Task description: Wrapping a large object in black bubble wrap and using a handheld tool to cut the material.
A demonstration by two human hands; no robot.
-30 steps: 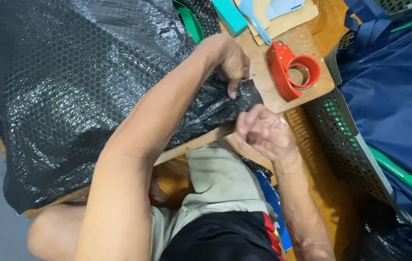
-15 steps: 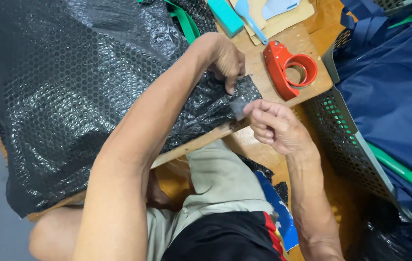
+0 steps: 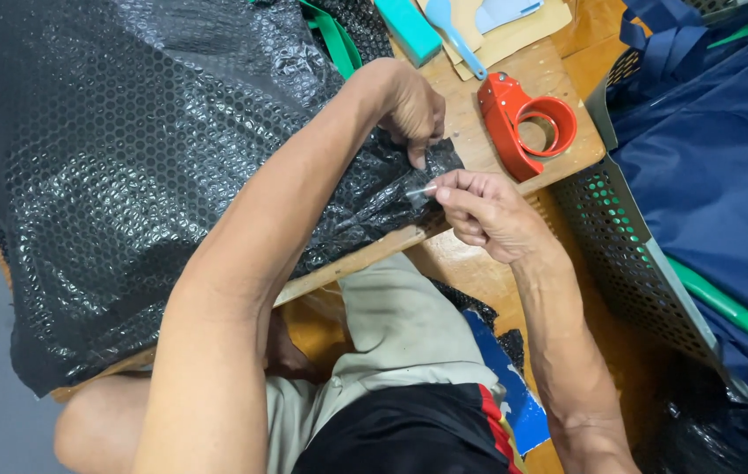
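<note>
2 hands (image 3: 444,158) on black bubble wrap (image 3: 128,158)

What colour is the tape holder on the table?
Red-orange. The tape holder shows clearly in the head view, lying on the wooden table.

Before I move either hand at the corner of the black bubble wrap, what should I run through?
1. Left hand on the black bubble wrap at its corner: ok, fingers pinch it.
2. Right hand grip: ok, fingertips pinch a thin clear strip, probably tape, at that corner.
3. Strip stuck down on the wrap: cannot tell.
4. Red tape dispenser within reach: ok, it lies on the wooden board just beyond both hands.
5. Wrap supported: ok, it lies across the board, though its edge hangs over the front.
</note>
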